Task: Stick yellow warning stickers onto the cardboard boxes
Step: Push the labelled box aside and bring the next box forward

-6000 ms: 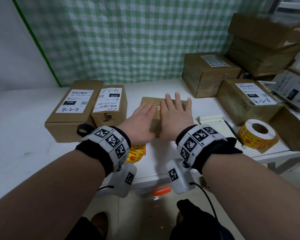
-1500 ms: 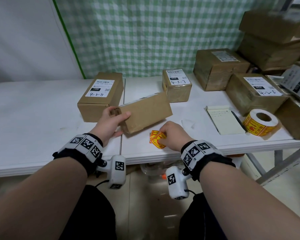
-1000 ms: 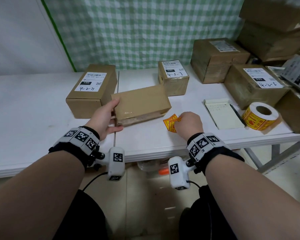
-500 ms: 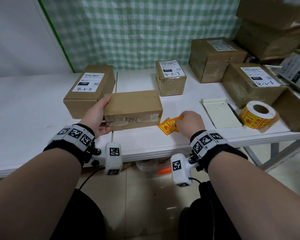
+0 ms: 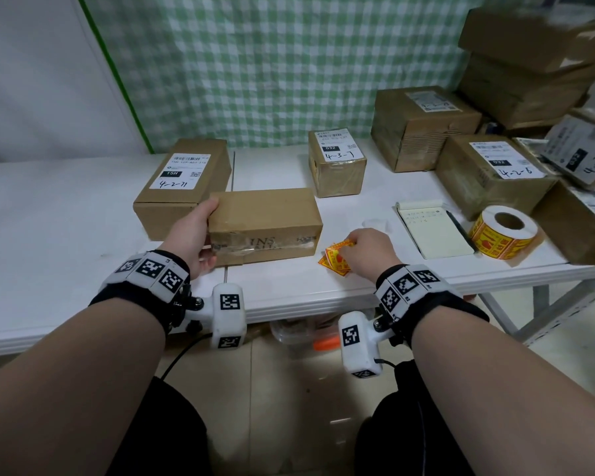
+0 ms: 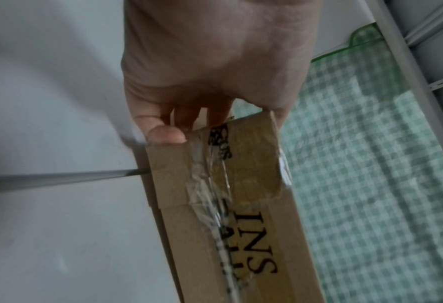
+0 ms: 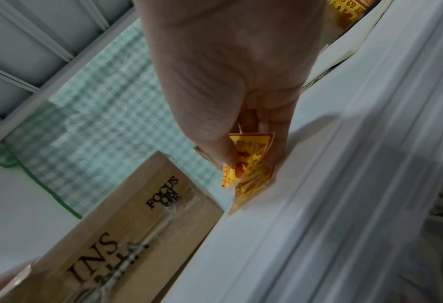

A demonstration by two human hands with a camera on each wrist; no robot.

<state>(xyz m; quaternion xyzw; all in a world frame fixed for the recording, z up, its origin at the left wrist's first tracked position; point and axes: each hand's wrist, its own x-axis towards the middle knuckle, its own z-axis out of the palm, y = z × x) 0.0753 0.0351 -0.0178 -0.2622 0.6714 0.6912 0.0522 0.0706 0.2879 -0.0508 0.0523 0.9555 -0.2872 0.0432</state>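
Observation:
A plain cardboard box (image 5: 265,225) with a taped seam and "INS" print (image 6: 243,225) (image 7: 127,231) stands on the white table (image 5: 66,242). My left hand (image 5: 194,240) grips its left end, thumb at the front face (image 6: 167,133) and fingers behind. To the box's right, my right hand (image 5: 364,250) pinches a short strip of yellow warning stickers (image 5: 335,261) (image 7: 248,164) that touches the table near the front edge. A roll of the same yellow stickers (image 5: 504,233) lies further right.
Labelled boxes stand behind: one at the left (image 5: 186,185), a small one in the middle (image 5: 337,163), several stacked at the right (image 5: 423,127). A notepad (image 5: 433,231) lies between the stickers and the roll. A green checked curtain (image 5: 272,63) hangs behind.
My left hand has turned the plain box and set it square, taped side facing me. My right hand has carried the sticker strip a little right, away from the box.

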